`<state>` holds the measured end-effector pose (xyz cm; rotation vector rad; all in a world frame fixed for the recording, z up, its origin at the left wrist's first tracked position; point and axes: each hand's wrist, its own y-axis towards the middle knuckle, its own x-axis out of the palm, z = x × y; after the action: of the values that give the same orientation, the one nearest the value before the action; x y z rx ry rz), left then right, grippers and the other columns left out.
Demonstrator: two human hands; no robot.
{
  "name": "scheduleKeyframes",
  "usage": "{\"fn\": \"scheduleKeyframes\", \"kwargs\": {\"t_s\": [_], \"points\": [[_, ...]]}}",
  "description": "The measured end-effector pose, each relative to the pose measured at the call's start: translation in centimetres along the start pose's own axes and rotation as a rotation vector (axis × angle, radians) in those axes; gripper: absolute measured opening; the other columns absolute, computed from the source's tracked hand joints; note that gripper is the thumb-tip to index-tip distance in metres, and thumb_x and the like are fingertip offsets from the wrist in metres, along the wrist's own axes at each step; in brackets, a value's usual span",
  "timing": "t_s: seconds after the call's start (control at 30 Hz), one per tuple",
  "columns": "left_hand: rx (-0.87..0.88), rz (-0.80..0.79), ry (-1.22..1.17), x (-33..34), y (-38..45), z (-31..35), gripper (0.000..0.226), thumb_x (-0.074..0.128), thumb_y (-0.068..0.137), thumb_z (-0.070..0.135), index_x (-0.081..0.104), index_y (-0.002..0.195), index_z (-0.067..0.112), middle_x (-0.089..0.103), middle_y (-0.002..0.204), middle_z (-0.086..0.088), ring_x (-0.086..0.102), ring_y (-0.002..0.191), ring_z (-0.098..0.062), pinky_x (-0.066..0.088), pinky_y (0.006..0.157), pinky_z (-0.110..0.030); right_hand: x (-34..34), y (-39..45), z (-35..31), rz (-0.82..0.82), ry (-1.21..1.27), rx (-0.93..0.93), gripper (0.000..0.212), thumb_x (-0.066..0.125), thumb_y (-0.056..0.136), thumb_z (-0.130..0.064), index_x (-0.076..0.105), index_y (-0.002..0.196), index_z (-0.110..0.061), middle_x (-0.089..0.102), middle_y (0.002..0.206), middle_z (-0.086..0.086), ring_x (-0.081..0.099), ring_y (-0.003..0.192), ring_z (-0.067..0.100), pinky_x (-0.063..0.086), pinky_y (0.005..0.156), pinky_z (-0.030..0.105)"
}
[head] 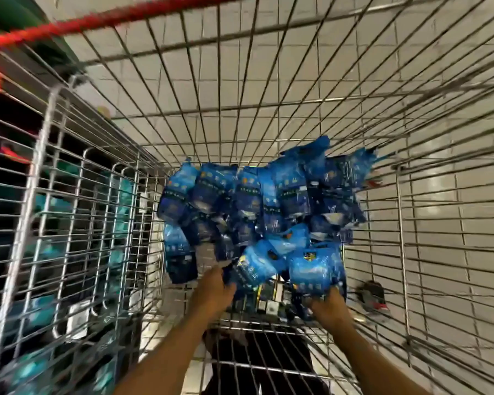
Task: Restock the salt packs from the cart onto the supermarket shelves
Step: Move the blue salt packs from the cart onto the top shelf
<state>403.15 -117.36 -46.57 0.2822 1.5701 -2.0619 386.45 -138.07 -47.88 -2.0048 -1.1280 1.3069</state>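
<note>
1. You're looking down into a silver wire shopping cart [268,115] w/ a red plastic handle bar [120,18] across the top of the view. Frame is motion-blurred, so fine detail is soft.
2. The blue plastic salt packs [257,206] lie heaped on the cart's bottom grid, spread from centre to the right wall; some at top right poke up against the wires.
3. Your left hand [216,289] reaches in from below, at the near edge of the heap. It's touching the lower edge of a lighter blue salt pack [257,266]; fingers look curled on it, but blur means I can't tell if it's a real grip.
4. Your right hand [330,306] is at the bottom edge of another bright blue pack w/ a yellow-and-dark emblem [315,269], just right of the first. Fingertips sit on the pack's lower edge; can't tell whether they pinch it.
5. Both forearms come up from the bottom of the frame, approx. parallel, apart from each other.
6. Left of the cart, through the wires, dark shelving w/ teal packets [43,212], blurred.
7. White floor tiles [454,252] show under and right of the cart.
</note>
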Motion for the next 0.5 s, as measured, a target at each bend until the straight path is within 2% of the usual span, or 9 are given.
{"fn": "scheduleKeyframes", "kwargs": {"t_s": [0.07, 0.13, 0.2, 0.27, 0.33, 0.4, 0.5], "points": [[-0.017, 0.025, 0.051, 2.1, 1.9, -1.1, 0.053, 0.062, 0.088, 0.037, 0.048, 0.132, 0.013, 0.056, 0.129, -0.009, 0.058, 0.115, -0.028, 0.049, 0.092, -0.036, 0.6, 1.7, 0.9, -0.028, -0.046, 0.137, 0.041, 0.080, 0.068, -0.013, 0.068, 0.108, -0.010, 0.073, 0.102, 0.013, 0.068, 0.097, 0.035, 0.057, 0.081, 0.047], [0.003, 0.057, 0.044, 3.7, 3.3, -2.2, 0.061, 0.069, 0.076, 0.041, 0.052, 0.129, 0.014, 0.058, 0.127, -0.007, 0.057, 0.117, -0.028, 0.049, 0.094, -0.039, 1.4, 3.1, 2.2, -0.010, -0.066, 0.163, 0.046, 0.080, 0.062, -0.013, 0.069, 0.107, -0.009, 0.073, 0.098, 0.014, 0.069, 0.092, 0.035, 0.059, 0.075, 0.048], [0.051, 0.129, 0.037, 5.1, 4.6, -3.2, 0.075, 0.082, 0.066, 0.038, 0.052, 0.129, 0.011, 0.058, 0.126, -0.010, 0.057, 0.117, -0.029, 0.049, 0.094, -0.041, 2.2, 3.6, 2.5, 0.009, -0.124, 0.226, 0.055, 0.083, 0.065, -0.019, 0.065, 0.115, -0.006, 0.070, 0.108, 0.016, 0.067, 0.099, 0.035, 0.058, 0.082, 0.047], [0.056, 0.126, 0.051, 6.6, 5.8, -3.7, 0.085, 0.088, 0.062, 0.036, 0.050, 0.133, 0.008, 0.056, 0.130, -0.014, 0.054, 0.120, -0.031, 0.047, 0.098, -0.042, 3.0, 3.9, 3.1, 0.060, -0.255, 0.258, 0.075, 0.085, 0.070, -0.035, 0.053, 0.130, -0.003, 0.058, 0.126, 0.019, 0.057, 0.116, 0.036, 0.052, 0.094, 0.044], [0.048, 0.128, 0.175, 7.6, 6.4, -3.8, 0.090, 0.084, 0.067, 0.044, 0.043, 0.139, 0.010, 0.051, 0.136, -0.013, 0.049, 0.125, -0.030, 0.043, 0.103, -0.041, 3.7, 3.7, 3.4, 0.122, -0.373, 0.283, 0.092, 0.086, 0.068, -0.045, 0.040, 0.135, 0.000, 0.048, 0.132, 0.022, 0.049, 0.122, 0.039, 0.048, 0.097, 0.045], [0.043, 0.216, 0.344, 8.0, 7.0, -3.9, 0.093, 0.079, 0.064, 0.057, 0.043, 0.140, 0.019, 0.050, 0.136, -0.009, 0.049, 0.124, -0.030, 0.042, 0.102, -0.039, 4.2, 3.9, 3.9, 0.188, -0.353, 0.285, 0.103, 0.090, 0.063, -0.045, 0.035, 0.137, 0.001, 0.046, 0.131, 0.023, 0.049, 0.122, 0.041, 0.047, 0.097, 0.047], [0.048, 0.158, 0.330, 7.8, 7.5, -3.8, 0.092, 0.078, 0.056, 0.065, 0.046, 0.137, 0.031, 0.053, 0.134, -0.001, 0.050, 0.124, -0.026, 0.043, 0.102, -0.043, 4.1, 4.7, 4.9, 0.188, -0.275, 0.293, 0.096, 0.090, 0.061, -0.047, 0.046, 0.137, -0.008, 0.044, 0.133, 0.019, 0.049, 0.122, 0.039, 0.045, 0.099, 0.048]]}}
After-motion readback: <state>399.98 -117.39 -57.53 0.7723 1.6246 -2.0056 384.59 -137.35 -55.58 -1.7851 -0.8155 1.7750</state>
